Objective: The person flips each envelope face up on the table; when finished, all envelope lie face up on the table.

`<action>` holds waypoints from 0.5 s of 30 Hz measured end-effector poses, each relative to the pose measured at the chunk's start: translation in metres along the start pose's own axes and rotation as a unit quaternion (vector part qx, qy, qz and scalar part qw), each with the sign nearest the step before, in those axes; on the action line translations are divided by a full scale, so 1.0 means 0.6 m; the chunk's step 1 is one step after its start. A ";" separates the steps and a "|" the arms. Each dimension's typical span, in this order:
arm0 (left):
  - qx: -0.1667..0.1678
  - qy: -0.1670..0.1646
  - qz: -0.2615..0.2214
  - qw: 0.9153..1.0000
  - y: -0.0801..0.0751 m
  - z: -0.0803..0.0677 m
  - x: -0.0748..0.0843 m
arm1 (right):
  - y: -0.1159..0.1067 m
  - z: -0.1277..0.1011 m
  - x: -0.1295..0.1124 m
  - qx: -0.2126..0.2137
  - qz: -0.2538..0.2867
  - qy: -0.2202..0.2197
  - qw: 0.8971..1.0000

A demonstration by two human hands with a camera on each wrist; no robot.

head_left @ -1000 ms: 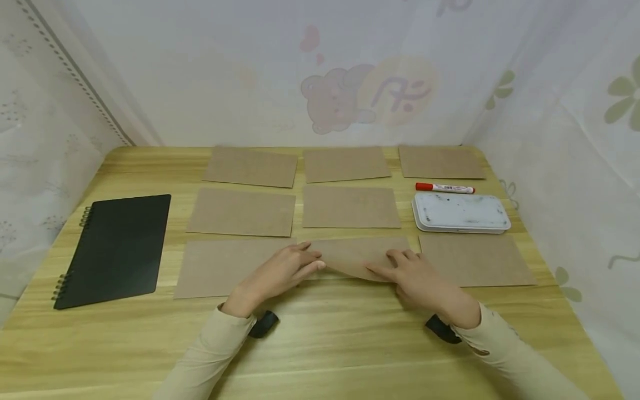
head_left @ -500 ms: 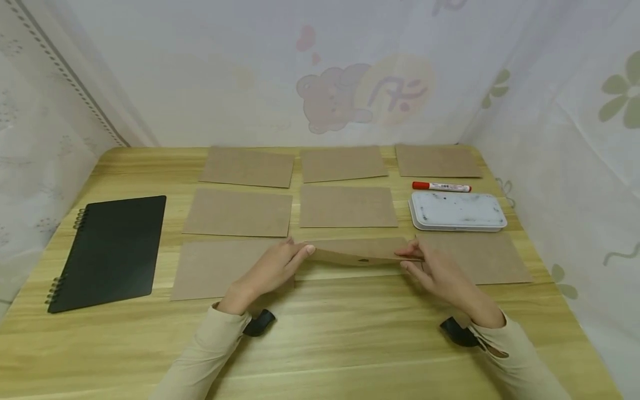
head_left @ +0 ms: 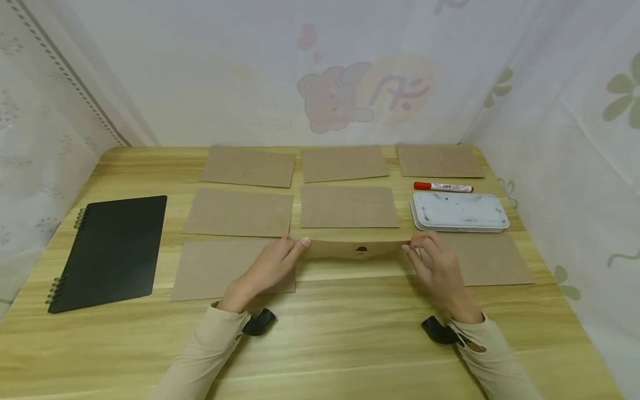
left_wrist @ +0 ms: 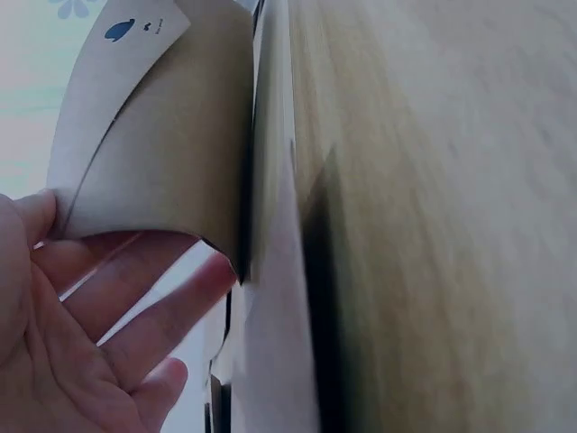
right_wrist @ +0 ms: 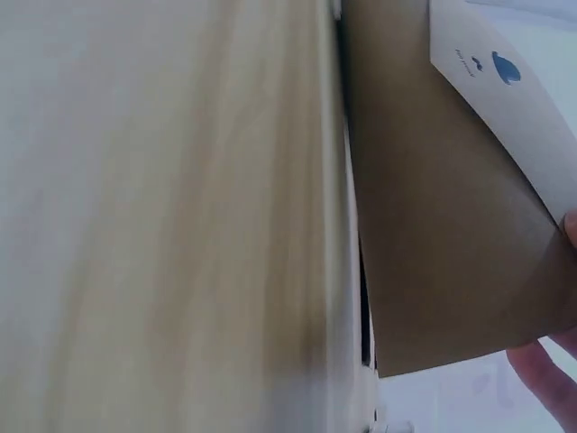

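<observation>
A brown kraft-paper envelope (head_left: 345, 249) is held between both hands at the front middle, tilted so that its near face shows. The left wrist view shows its pointed flap, printed with a small dark hat and moustache; the body of the envelope (left_wrist: 180, 144) bows outward. My left hand (head_left: 265, 268) pinches the left end, thumb on the near side and fingers behind. At the other end, my right hand (head_left: 441, 272) pinches the upper right corner between thumb and fingers. In the right wrist view the envelope's lower corner (right_wrist: 433, 316) hangs close to the wooden table.
Several flat brown paper rectangles lie in rows, including front left (head_left: 220, 272), front right (head_left: 492, 261) and middle (head_left: 350, 206). A white tin case (head_left: 460, 211) and a red marker (head_left: 443, 187) stand at right. A black spiral notebook (head_left: 112, 253) lies at left on the wooden table (head_left: 345, 344).
The envelope's near edge has been raised from the table, bringing its printed flap into sight. My right hand has shifted from the near edge to the right end; the left now pinches the left end.
</observation>
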State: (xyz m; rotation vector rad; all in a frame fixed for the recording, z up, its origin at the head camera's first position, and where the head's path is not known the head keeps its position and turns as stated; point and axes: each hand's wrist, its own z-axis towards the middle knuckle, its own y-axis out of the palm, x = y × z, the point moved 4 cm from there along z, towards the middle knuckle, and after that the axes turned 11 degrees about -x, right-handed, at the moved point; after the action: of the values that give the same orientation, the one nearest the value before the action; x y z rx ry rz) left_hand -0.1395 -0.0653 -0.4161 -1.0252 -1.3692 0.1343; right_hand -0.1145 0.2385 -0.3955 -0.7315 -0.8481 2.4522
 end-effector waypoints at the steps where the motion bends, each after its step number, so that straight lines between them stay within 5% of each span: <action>1: -0.001 0.000 -0.002 1.000 0.000 0.000 0.000 | 0.001 0.001 0.001 0.011 0.007 0.001 1.000; 10: -0.003 0.020 -0.009 1.000 -0.002 -0.003 0.002 | -0.004 0.021 -0.020 0.097 0.054 -0.013 0.994; 15: 0.035 0.045 -0.053 0.997 -0.002 -0.002 0.010 | -0.012 0.021 -0.031 0.121 0.082 -0.011 0.989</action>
State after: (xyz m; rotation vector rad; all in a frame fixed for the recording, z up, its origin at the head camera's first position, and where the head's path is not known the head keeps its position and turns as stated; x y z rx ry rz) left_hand -0.1377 -0.0628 -0.4108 -0.8889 -1.3239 0.0558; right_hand -0.1064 0.2280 -0.3764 -0.7105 -0.5025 2.6505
